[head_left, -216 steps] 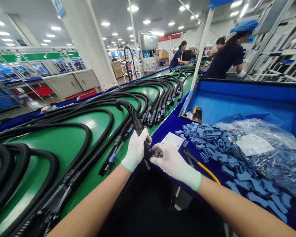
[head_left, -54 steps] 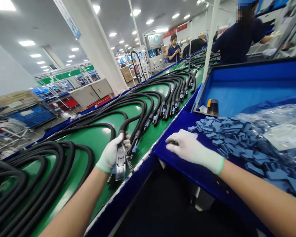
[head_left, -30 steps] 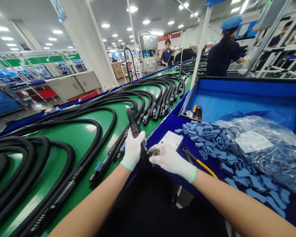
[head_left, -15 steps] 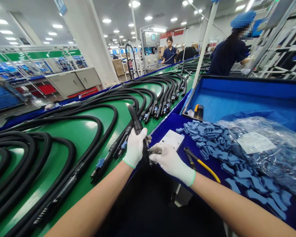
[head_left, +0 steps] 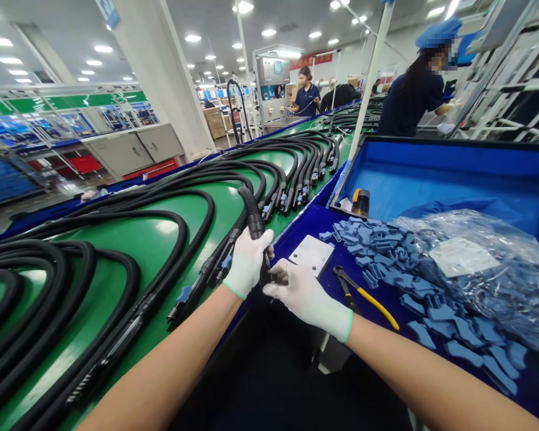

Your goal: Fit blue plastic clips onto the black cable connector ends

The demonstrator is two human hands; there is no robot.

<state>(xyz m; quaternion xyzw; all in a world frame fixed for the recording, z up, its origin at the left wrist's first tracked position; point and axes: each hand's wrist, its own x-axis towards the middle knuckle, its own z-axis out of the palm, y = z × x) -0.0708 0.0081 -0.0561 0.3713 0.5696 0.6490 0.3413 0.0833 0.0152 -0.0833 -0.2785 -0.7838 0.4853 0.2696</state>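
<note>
My left hand (head_left: 248,263) in a white glove grips a black corrugated cable conduit (head_left: 254,215), which rises upright from my fist. My right hand (head_left: 303,299), also gloved, reaches in from the right, its fingertips pinching the dark cable end (head_left: 266,276) just below my left fist. The gloves hide most of that end. Several black cable harnesses (head_left: 161,239) with blue-marked connectors lie in long loops on the green conveyor belt (head_left: 130,263), close to my left wrist. Loose blue plastic parts (head_left: 377,251) lie on the blue bench to the right of my right hand.
A clear bag of blue parts (head_left: 471,269), yellow-handled pliers (head_left: 359,293) and a white plate (head_left: 312,254) lie on the bench. Behind them stand a blue-lined box (head_left: 431,173) and a small amber-topped bottle (head_left: 362,202). Co-workers (head_left: 411,102) stand farther along the belt.
Nearly two seconds ago my right hand rested on the blue bench and my left held a metal-clad cable end over the belt. Now both hands meet at the bench edge on the black cable.
</note>
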